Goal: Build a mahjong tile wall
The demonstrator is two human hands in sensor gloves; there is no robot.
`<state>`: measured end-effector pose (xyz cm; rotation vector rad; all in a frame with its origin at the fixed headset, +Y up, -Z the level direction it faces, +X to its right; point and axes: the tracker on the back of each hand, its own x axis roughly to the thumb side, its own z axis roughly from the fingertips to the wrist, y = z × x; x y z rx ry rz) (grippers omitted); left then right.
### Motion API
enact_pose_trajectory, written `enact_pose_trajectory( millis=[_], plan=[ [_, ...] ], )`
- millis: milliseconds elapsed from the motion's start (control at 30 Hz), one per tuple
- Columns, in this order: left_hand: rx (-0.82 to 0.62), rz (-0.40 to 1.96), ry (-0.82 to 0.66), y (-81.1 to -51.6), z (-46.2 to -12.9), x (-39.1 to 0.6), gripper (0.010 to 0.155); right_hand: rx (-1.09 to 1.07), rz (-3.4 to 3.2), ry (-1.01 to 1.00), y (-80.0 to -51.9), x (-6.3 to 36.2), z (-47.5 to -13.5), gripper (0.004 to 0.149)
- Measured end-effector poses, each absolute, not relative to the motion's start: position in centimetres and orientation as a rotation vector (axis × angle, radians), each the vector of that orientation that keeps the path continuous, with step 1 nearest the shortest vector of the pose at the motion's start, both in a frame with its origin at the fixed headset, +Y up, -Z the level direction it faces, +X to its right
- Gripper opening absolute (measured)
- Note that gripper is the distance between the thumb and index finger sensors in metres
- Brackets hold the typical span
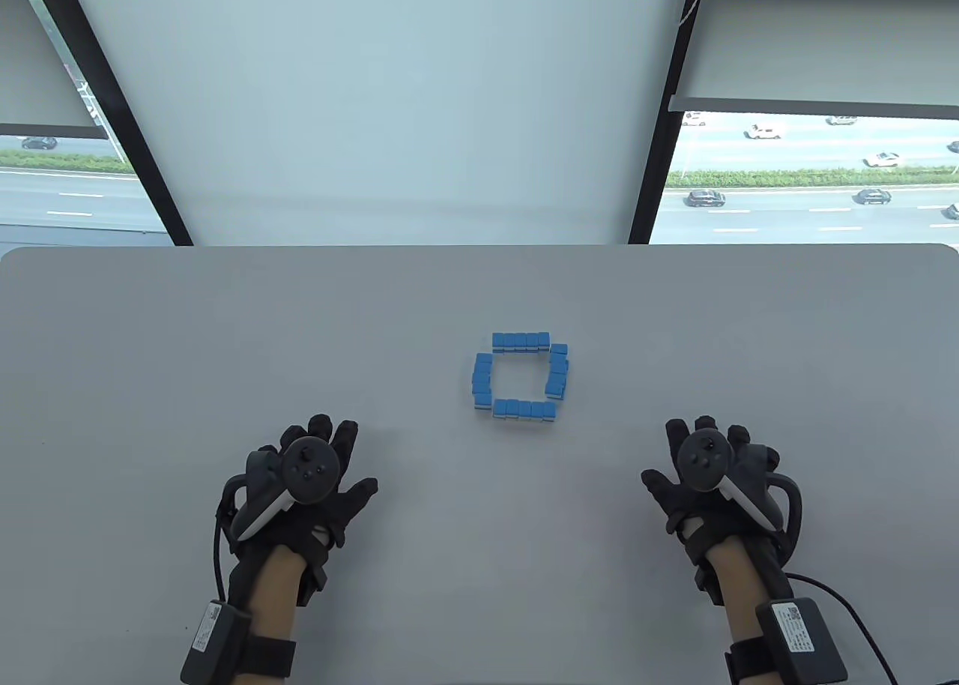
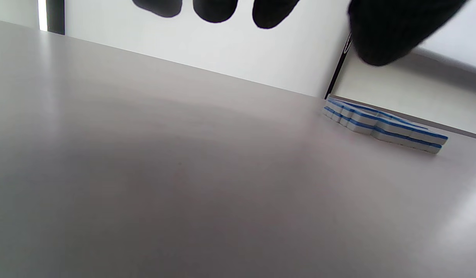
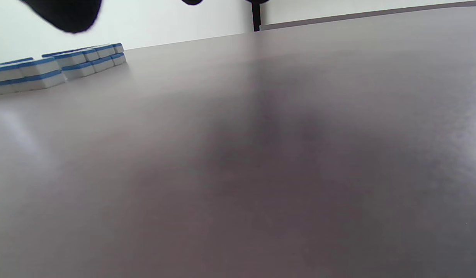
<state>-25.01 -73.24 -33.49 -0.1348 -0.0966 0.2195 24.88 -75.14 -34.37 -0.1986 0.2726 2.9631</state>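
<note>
near the tile wall (image 1: 521, 375), both hands' fingers (image 1: 324, 434) spread, holding nothing.

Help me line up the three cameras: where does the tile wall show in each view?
Table view: tile wall, a blue square ring at mid-table, beyond both hands.
Left wrist view: tile wall at the right, two layers high.
Right wrist view: tile wall at the upper left.
Shared landmark: the grey table.
</note>
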Motion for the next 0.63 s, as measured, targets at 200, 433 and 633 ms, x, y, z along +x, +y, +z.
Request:
enact_pose_trajectory(
  millis=[200, 433, 633],
  plan=[
    [-0.134, 0.223, -0.096, -73.37, -33.48, -24.94, 0.082, -0.211, 2.977, 0.310, -75.47, 24.95, -34.25, 0.080],
    [-0.151, 0.217, -0.104, -73.54, -33.63, -24.73, 0.082, -0.210, 2.980, 0.295, -75.47, 24.83, -34.14, 0.080],
    [-0.167, 0.213, -0.103, -73.78, -33.68, -24.70, 0.082, -0.193, 2.991, 0.292, -75.34, 24.58, -34.14, 0.080]
  ],
)
